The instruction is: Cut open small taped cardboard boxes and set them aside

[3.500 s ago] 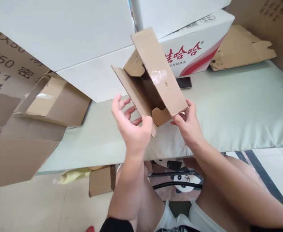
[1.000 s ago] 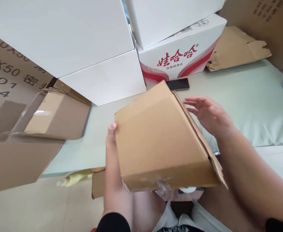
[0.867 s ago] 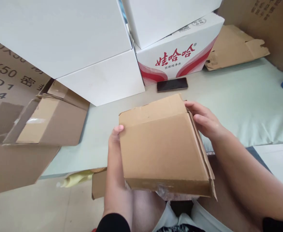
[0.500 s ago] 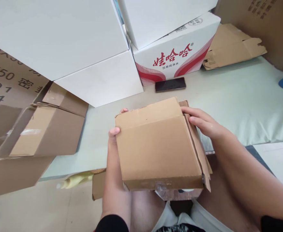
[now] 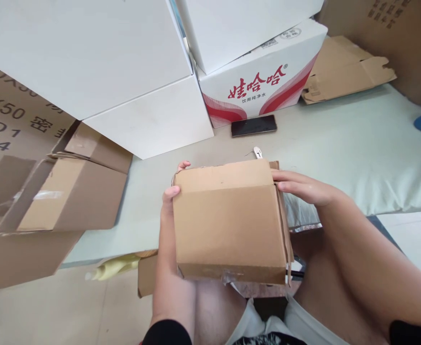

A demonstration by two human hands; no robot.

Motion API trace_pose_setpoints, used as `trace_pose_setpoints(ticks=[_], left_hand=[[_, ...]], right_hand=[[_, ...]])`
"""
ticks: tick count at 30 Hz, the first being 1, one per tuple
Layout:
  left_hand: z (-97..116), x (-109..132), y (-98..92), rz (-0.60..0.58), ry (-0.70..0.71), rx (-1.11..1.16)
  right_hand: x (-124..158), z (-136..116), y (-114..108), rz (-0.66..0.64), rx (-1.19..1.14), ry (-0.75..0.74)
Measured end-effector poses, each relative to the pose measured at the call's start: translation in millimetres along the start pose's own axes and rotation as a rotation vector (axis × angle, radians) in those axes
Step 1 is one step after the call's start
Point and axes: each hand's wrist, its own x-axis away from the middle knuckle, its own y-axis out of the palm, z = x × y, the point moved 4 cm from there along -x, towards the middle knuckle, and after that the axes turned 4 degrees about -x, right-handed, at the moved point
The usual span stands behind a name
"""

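Note:
A brown cardboard box point(image 5: 228, 225) is held tilted above my lap, with its broad plain face towards me. My left hand point(image 5: 171, 191) grips its left edge, thumb on the front and a fingertip showing over the top corner. At the upper right corner, my right hand point(image 5: 305, 188) is closed on the side flap, its thumb and fingers pressed along the edge. Loose clear tape point(image 5: 228, 276) hangs from the lower edge. The box's inside is hidden from me. Just beyond its top edge lies a small white object point(image 5: 257, 152) with a dark slot, partly covered.
A black phone point(image 5: 254, 125) lies before a white and red water carton point(image 5: 260, 91). White boxes point(image 5: 149, 120) stack at the back left. An opened brown box point(image 5: 84, 191) stands left, and flattened cardboard point(image 5: 350, 72) rests at the back right. Yellow plastic point(image 5: 117, 267) is below the bench edge.
The top edge of the box has lowered towards me and its right side has swung inward. The small white object has come into view behind it. My right hand has moved slightly down with the flap.

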Motion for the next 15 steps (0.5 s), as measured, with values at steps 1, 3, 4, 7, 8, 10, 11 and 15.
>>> trace_pose_setpoints(ticks=[1, 3, 4, 7, 8, 10, 11, 15], left_hand=[[-3.4, -3.9, -5.4, -0.031, -0.045, 0.078], [-8.6, -13.2, -17.5, -0.04, -0.07, 0.124], [-11.3, -17.6, -22.2, -0.042, -0.075, 0.111], [-17.0, -26.3, -27.4, -0.035, -0.048, 0.063], [-17.9, -27.3, -26.7, -0.032, -0.032, 0.058], [-18.3, -27.3, -24.5, -0.021, -0.005, 0.061], [-18.2, -26.8, -23.7, -0.019, 0.001, 0.066], [-17.0, -25.5, -26.6, 0.002, 0.03, 0.153]], right_hand=[[0.0, 0.3, -0.2, 0.007, 0.008, -0.007], [0.1, 1.2, -0.5, 0.02, 0.03, -0.015], [0.2, 1.7, -1.2, 0.038, 0.045, -0.016], [0.8, 2.5, -3.9, 0.115, 0.068, -0.032], [1.1, 3.1, -4.7, 0.14, 0.066, -0.039], [1.5, 6.0, -6.4, 0.2, 0.049, -0.046], [1.8, 8.8, -8.0, 0.253, 0.037, -0.046], [3.6, 27.2, -18.5, 0.577, -0.023, -0.015]])
